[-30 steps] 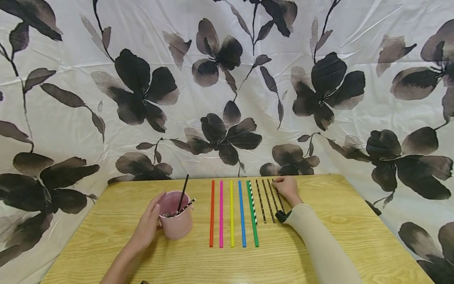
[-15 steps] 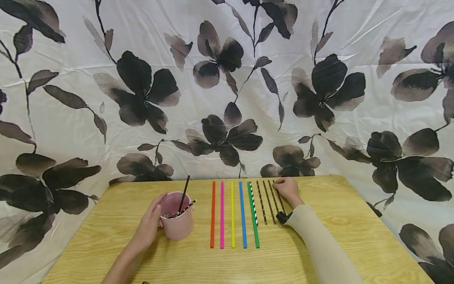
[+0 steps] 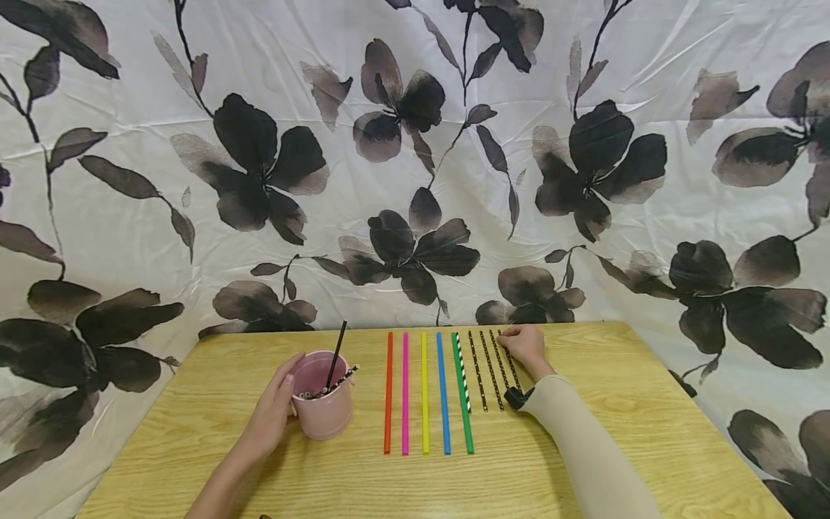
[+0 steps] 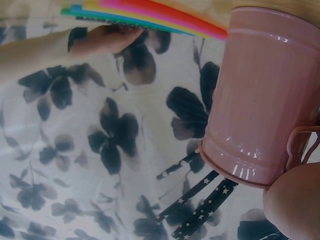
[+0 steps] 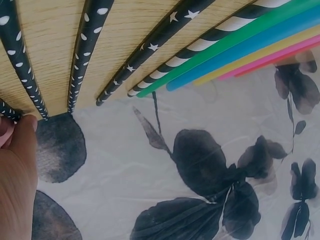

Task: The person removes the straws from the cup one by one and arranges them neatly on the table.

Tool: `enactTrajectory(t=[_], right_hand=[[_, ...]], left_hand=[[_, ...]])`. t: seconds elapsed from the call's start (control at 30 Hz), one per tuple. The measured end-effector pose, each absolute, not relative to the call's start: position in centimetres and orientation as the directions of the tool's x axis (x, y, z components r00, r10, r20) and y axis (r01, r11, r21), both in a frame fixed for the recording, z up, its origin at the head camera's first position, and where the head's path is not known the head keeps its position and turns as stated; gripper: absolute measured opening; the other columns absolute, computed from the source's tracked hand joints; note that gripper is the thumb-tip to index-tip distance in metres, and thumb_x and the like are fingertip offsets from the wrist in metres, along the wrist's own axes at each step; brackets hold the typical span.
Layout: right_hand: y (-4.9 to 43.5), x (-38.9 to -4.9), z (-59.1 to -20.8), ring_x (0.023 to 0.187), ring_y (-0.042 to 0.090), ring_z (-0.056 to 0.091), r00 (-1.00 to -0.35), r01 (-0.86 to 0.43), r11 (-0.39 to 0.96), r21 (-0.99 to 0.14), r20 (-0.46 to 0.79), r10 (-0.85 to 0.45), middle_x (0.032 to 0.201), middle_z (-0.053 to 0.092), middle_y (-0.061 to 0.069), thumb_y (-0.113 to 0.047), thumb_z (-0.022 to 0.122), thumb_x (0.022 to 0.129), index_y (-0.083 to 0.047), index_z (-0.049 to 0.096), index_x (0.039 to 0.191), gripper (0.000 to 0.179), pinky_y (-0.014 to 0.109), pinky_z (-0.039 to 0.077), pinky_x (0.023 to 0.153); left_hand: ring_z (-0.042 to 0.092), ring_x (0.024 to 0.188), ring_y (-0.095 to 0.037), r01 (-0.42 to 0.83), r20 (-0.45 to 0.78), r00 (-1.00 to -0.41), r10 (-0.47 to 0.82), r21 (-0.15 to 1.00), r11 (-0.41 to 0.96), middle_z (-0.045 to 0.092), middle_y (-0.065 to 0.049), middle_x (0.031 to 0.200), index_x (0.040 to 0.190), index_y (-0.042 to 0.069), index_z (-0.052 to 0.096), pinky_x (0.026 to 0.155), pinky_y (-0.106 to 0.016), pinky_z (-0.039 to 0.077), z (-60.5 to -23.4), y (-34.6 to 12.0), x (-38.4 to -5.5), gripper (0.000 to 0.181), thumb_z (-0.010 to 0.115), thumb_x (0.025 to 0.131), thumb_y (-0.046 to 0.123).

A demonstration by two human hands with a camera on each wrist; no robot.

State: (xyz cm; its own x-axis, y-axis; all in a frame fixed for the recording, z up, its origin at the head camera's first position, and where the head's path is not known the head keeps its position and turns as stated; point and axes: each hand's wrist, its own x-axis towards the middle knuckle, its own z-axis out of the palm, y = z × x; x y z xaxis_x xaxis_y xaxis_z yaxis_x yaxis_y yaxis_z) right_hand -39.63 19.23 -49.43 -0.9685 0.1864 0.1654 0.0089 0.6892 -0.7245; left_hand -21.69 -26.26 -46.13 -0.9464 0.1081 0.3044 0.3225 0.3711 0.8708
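A floral cloth (image 3: 415, 169) fills the background behind the table (image 3: 376, 494), whose near edge is cut off. The pink cup (image 3: 324, 419) stands well apart from the table's left edge, hiding the lower ends of its straws. The left hand (image 3: 274, 405) clamps its grip around the cup, some fingers out of sight. The right hand (image 3: 528, 348), near the far edge, holds its grip together. Between them lie five coloured straws (image 3: 425, 393); whether the green touches the striped straw (image 5: 205, 46) is unclear. The rightmost dotted straw (image 5: 8, 110) is pinched at its far end by the right fingertips.
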Motion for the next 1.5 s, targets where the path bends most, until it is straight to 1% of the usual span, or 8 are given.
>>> enactTrajectory(t=[0.2, 0.43, 0.63, 0.77, 0.97, 1.13, 1.23, 1.5], right_hand=[[19.5, -39.5, -49.7, 0.062, 0.017, 0.054, -0.969, 0.015, 0.670, -0.742, 0.155, 0.194, 0.079, 0.064, 0.004, -0.024, 0.070, 0.074, -0.011, 0.071, 0.079, 0.015, 0.028, 0.044, 0.054], [19.0, -39.0, -48.7, 0.057, 0.021, 0.057, -0.972, -0.005, 0.533, -0.846, 0.129, 0.195, 0.077, 0.064, 0.010, -0.021, 0.069, 0.075, -0.008, 0.070, 0.085, 0.017, 0.021, 0.040, 0.040], [17.2, -38.4, -46.4, 0.068, 0.034, 0.059, -0.985, -0.082, 0.417, -0.905, 0.137, 0.104, 0.080, 0.063, 0.017, -0.018, 0.066, 0.079, -0.003, 0.067, 0.094, 0.022, 0.025, 0.045, 0.045], [14.8, -37.2, -44.3, 0.072, 0.032, 0.059, -0.982, -0.130, 0.445, -0.886, 0.177, 0.066, 0.078, 0.063, 0.011, -0.020, 0.067, 0.078, -0.005, 0.068, 0.093, 0.021, 0.027, 0.046, 0.051], [11.0, -35.2, -42.5, 0.067, 0.033, 0.058, -0.970, -0.238, 0.386, -0.891, 0.234, -0.059, 0.074, 0.062, 0.004, -0.016, 0.066, 0.079, -0.005, 0.068, 0.091, 0.017, 0.039, 0.049, 0.056], [7.9, -33.2, -41.4, 0.065, 0.030, 0.058, -0.950, -0.307, 0.335, -0.891, 0.264, -0.168, 0.075, 0.063, 0.002, -0.019, 0.067, 0.079, -0.010, 0.069, 0.089, 0.014, 0.035, 0.049, 0.053], [6.1, -31.9, -40.6, 0.067, 0.031, 0.058, -0.932, -0.339, 0.288, -0.896, 0.277, -0.233, 0.078, 0.063, 0.001, -0.019, 0.066, 0.079, -0.010, 0.068, 0.089, 0.013, 0.035, 0.050, 0.055], [2.3, -28.8, -40.0, 0.058, 0.019, 0.057, -0.852, -0.456, 0.232, -0.859, 0.346, -0.394, 0.080, 0.064, -0.004, -0.025, 0.067, 0.079, -0.014, 0.069, 0.088, 0.015, 0.034, 0.048, 0.050]], left_hand=[[0.028, 0.122, -0.034, 0.314, 0.295, -0.950, 0.108, 0.885, 0.345, 0.026, -0.011, 0.139, 0.139, 0.019, 0.024, 0.077, -0.049, 0.043, -46.2, -26.0, -21.5, 0.041, 0.021, 0.099, 0.026], [0.029, 0.121, -0.031, 0.320, 0.314, -0.946, 0.080, 0.867, 0.381, 0.028, -0.011, 0.138, 0.139, 0.017, 0.026, 0.082, -0.049, 0.039, -46.0, -26.0, -21.6, 0.042, 0.022, 0.098, 0.028], [0.032, 0.118, -0.033, 0.309, 0.302, -0.950, 0.079, 0.877, 0.367, 0.028, -0.012, 0.138, 0.139, 0.020, 0.026, 0.071, -0.044, 0.045, -45.9, -26.3, -21.8, 0.042, 0.022, 0.098, 0.030], [0.032, 0.117, -0.034, 0.296, 0.284, -0.955, 0.087, 0.896, 0.332, 0.026, -0.012, 0.138, 0.139, 0.020, 0.025, 0.067, -0.044, 0.047, -45.9, -26.4, -21.8, 0.043, 0.021, 0.098, 0.031], [0.033, 0.117, -0.033, 0.300, 0.290, -0.954, 0.082, 0.898, 0.321, 0.028, -0.012, 0.137, 0.139, 0.017, 0.025, 0.068, -0.041, 0.047, -45.8, -26.0, -21.6, 0.043, 0.022, 0.098, 0.030], [0.031, 0.119, -0.031, 0.308, 0.299, -0.951, 0.080, 0.887, 0.343, 0.027, -0.011, 0.138, 0.139, 0.017, 0.026, 0.073, -0.043, 0.045, -45.9, -25.9, -21.5, 0.042, 0.022, 0.098, 0.028], [0.031, 0.119, -0.032, 0.301, 0.291, -0.953, 0.080, 0.895, 0.329, 0.027, -0.010, 0.138, 0.139, 0.018, 0.026, 0.071, -0.043, 0.046, -45.9, -25.9, -21.6, 0.042, 0.022, 0.098, 0.030], [0.033, 0.118, -0.032, 0.302, 0.293, -0.953, 0.079, 0.891, 0.340, 0.027, -0.010, 0.138, 0.139, 0.018, 0.026, 0.068, -0.039, 0.047, -46.0, -26.1, -21.7, 0.042, 0.022, 0.098, 0.030]])
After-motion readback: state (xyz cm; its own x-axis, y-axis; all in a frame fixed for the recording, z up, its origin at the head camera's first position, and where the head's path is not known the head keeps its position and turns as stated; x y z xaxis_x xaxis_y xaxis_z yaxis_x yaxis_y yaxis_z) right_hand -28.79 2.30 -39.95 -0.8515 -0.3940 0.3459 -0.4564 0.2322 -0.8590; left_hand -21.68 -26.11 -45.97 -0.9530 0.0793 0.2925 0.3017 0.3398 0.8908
